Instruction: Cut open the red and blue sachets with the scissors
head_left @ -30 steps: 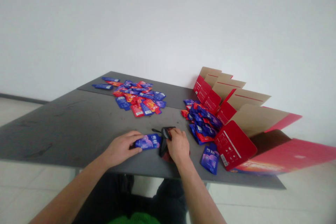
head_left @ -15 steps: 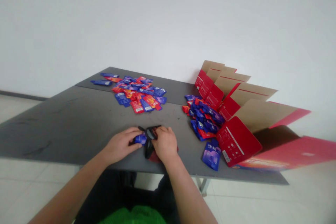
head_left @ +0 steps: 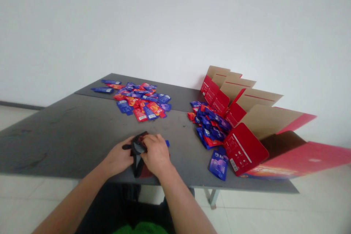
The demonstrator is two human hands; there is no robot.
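Observation:
Near the front edge of the table, both hands meet at a black tool (head_left: 137, 148) with a dark red base; its exact kind is unclear. My right hand (head_left: 157, 153) is closed over its upper right part, fingers curled. My left hand (head_left: 119, 158) is closed against its left side, with the fingertips hidden behind the tool. A small blue piece of a pouch (head_left: 167, 143) shows just beyond my right hand; the rest is covered. To the right lies a single purple-blue pouch (head_left: 218, 163), flat on the table.
A pile of blue and red pouches (head_left: 142, 98) lies at the back of the grey table (head_left: 68, 135). Another pouch heap (head_left: 210, 124) rests against several open red cartons (head_left: 246, 150) lined up along the right side. A white wall (head_left: 164, 25) stands behind.
Both hands and the black tool appear further left. The blue pouch seen in my left hand is no longer visible there; blue now shows right of my right hand. The view has shifted slightly.

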